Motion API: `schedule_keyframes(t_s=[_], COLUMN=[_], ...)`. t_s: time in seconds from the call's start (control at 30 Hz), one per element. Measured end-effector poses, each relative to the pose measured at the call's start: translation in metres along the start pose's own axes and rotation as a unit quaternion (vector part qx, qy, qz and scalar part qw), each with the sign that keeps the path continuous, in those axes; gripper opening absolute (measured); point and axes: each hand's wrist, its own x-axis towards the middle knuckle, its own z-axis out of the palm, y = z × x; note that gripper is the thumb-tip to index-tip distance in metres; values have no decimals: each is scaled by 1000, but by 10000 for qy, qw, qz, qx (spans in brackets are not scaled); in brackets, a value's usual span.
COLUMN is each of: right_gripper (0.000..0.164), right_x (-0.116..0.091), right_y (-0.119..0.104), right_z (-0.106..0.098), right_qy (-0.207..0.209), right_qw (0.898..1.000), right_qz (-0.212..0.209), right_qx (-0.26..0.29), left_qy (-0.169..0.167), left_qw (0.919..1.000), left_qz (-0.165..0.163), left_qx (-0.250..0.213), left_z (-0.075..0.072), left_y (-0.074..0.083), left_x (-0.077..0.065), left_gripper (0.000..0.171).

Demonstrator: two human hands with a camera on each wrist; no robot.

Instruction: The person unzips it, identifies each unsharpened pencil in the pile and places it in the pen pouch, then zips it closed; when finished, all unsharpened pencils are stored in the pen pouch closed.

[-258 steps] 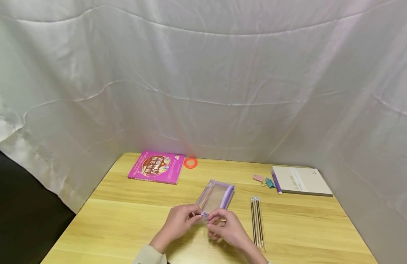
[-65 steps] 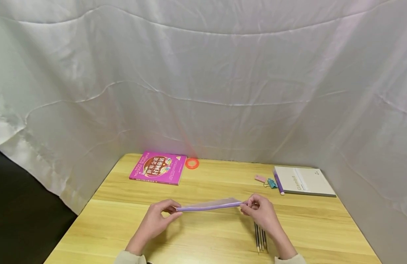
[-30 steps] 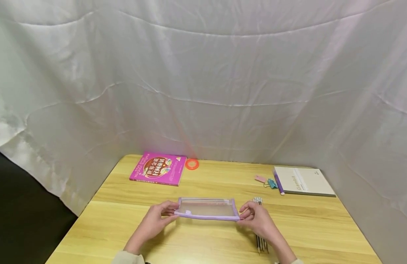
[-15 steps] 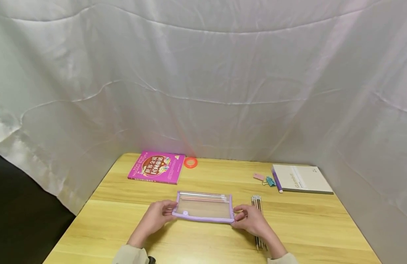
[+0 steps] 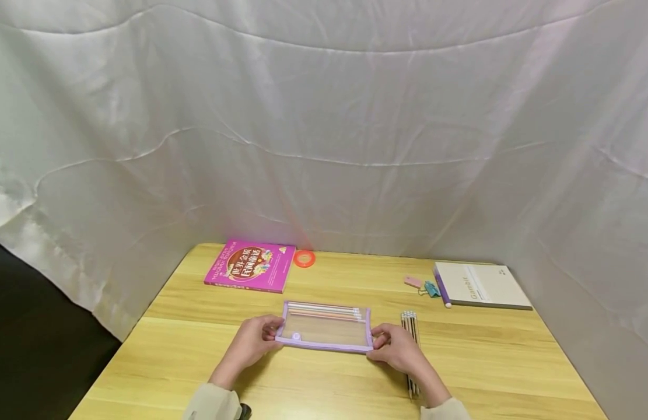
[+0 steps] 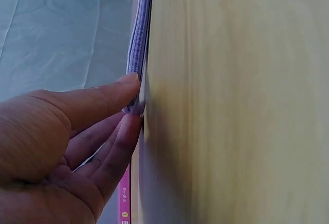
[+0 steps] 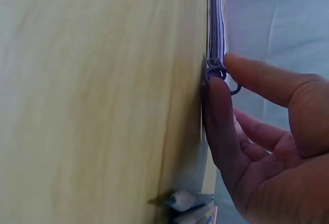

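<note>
A see-through pencil case (image 5: pixel 326 331) with purple edging lies flat on the table, its long zip side toward me. Several pencils (image 5: pixel 324 311) show through it along the far side. My left hand (image 5: pixel 250 341) pinches the near left corner between thumb and fingers; the left wrist view shows the purple zip (image 6: pixel 138 49) running away from the thumb. At the near right corner my right hand (image 5: pixel 399 349) pinches the case, thumb and forefinger right at the zip slider (image 7: pixel 216 71). The zip teeth look closed along the visible length.
Beside my right wrist lies a bundle of dark-striped pencils (image 5: pixel 409 326), points toward me. Farther back are a pink book (image 5: pixel 250 265), an orange tape roll (image 5: pixel 304 258), a pink eraser (image 5: pixel 412 282), a teal binder clip (image 5: pixel 431 289), a purple marker (image 5: pixel 442 289) and a notebook (image 5: pixel 486 284).
Earlier the case pointed away from me with both hands at its near end. Then it was held up crosswise, zip edge toward me, and lowered flat. The last half second shows hardly any movement.
</note>
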Motion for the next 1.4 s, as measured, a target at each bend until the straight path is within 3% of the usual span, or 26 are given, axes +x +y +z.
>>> schedule_keyframes(t_s=[0.63, 1.27, 1.4], right_gripper=[47, 47, 50], right_x=[8, 8, 4], right_y=[-5, -3, -5], right_z=[0, 3, 5], right_qy=[188, 159, 256], right_qw=[9995, 9997, 9985], right_qz=[185, 174, 30], right_qx=[-156, -47, -477], left_qy=[193, 317, 332], left_qw=[9995, 9986, 9985], left_qz=[73, -48, -14], left_qx=[253, 429, 428], left_z=[5, 9, 9], left_y=[6, 5, 4], left_x=[10, 5, 5], left_gripper=[41, 41, 46])
